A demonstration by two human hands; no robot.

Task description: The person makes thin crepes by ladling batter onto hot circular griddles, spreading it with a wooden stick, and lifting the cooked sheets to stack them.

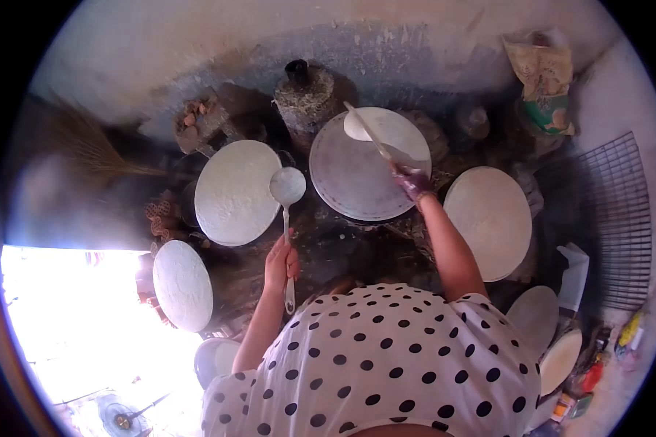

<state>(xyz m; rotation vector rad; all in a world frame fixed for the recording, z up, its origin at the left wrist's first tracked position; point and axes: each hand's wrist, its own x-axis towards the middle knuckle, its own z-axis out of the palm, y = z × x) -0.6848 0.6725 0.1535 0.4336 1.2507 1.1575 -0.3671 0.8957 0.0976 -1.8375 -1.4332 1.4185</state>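
My left hand is closed around the handle of a ladle. Its round bowl, coated white, points away from me between two round pans. In my right hand, which has a dark purple covering on it, is a long, thin wooden stick. The stick slants over a large round griddle at the back. On the griddle's far side lies white batter, passing under the stick; whether the stick touches it I cannot tell. A pan covered in a white layer stands left of the ladle.
Another white-covered pan is at the left, and a pale round one at the right. Behind the griddle stands a rough cylindrical block. A wire rack leans at the far right, below a bag. A straw broom lies left.
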